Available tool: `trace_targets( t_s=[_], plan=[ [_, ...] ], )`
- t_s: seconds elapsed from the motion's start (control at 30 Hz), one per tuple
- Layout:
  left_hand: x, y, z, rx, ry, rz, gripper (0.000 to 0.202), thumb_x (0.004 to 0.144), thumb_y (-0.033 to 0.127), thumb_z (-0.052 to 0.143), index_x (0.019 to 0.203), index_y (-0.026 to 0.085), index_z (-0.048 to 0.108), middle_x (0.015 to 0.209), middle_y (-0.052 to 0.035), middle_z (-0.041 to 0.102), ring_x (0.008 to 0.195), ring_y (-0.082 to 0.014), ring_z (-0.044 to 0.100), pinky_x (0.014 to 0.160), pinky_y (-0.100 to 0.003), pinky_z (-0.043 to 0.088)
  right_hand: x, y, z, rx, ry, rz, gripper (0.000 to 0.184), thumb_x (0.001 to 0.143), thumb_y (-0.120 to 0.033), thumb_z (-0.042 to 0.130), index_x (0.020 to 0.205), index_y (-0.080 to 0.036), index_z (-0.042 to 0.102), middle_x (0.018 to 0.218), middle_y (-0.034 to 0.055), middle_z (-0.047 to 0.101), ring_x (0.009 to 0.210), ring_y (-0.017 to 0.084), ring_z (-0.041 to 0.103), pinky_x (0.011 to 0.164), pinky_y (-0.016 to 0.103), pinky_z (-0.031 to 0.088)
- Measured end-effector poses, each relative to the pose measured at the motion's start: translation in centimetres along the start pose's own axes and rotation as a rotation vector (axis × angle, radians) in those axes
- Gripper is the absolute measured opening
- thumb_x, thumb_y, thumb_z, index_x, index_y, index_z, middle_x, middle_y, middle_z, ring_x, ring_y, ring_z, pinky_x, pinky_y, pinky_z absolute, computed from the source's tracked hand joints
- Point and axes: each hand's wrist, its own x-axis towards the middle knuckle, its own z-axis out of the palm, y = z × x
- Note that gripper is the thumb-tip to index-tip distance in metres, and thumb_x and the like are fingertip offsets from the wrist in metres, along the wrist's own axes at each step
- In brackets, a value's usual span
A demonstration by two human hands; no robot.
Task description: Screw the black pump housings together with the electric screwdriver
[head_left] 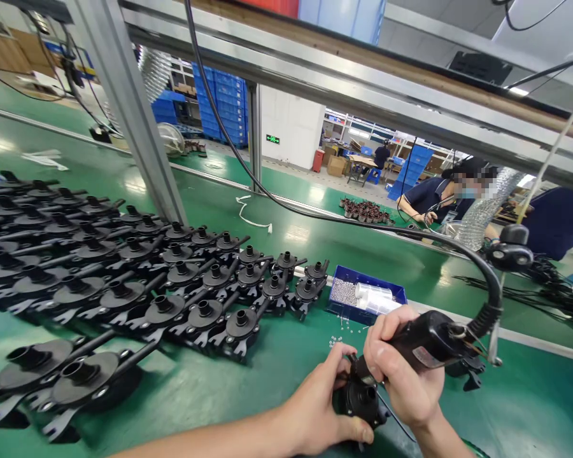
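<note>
My right hand (405,375) is wrapped round a black corded electric screwdriver (423,340). Its nose points down and to the left, meeting a black plastic pump-like part (363,402) on the green bench. Fingers and thumb of my left hand (318,401) grip that part from its left side. The driver's tip and the spot it touches are hidden by the hands and the part. Just beyond my hands, a blue bin (337,305) holds small metal hardware and white cylindrical containers. A few loose nuts or screws (337,341) lie on the bench before it.
Rows of similar black parts (165,312) cover the left of the bench (210,401). Another black part (472,372) lies right of the driver. A metal post (134,114) rises from the bench, and the driver's cable (489,280) arches overhead. A co-worker (439,194) sits across the line.
</note>
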Motion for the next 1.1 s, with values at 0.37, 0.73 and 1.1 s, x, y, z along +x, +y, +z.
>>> trace_targets(
  t_s=[0.37,0.73,1.1],
  plan=[
    [0.2,0.5,-0.1,0.035,-0.025,0.039,0.085,0.061,0.027,0.103,0.126,0.025,0.05,0.119,-0.0051,0.068,0.118,-0.0318,0.066,0.109,-0.051,0.048,0.6,0.2,0.5,-0.017,0.005,-0.017,0.012,0.1,-0.027,0.073,0.097,-0.023,0.062,0.07,-0.0052,0.056,0.05,0.012,0.049,0.051,0.026,0.041],
    [0.7,-1.2,-0.3,0.127,-0.012,0.079,0.087,0.06,0.039,0.103,0.126,0.026,0.047,0.117,-0.0053,0.069,0.113,-0.0311,0.068,0.101,-0.044,0.05,0.8,-0.3,-0.2,0.039,-0.021,-0.008,0.017,0.102,-0.034,0.073,0.096,-0.023,0.061,0.062,-0.0068,0.056,0.048,0.012,0.051,0.051,0.024,0.045],
    [0.4,0.0,-2.0,0.152,-0.074,0.022,0.107,0.069,0.045,0.097,0.15,0.028,0.029,0.11,-0.0035,0.067,0.104,-0.0266,0.069,0.104,-0.044,0.05,5.1,3.6,-5.3,-0.363,0.135,0.088,0.031,0.083,-0.045,0.086,0.089,-0.019,0.069,0.07,0.0018,0.068,0.059,0.022,0.064,0.06,0.034,0.053]
  ],
)
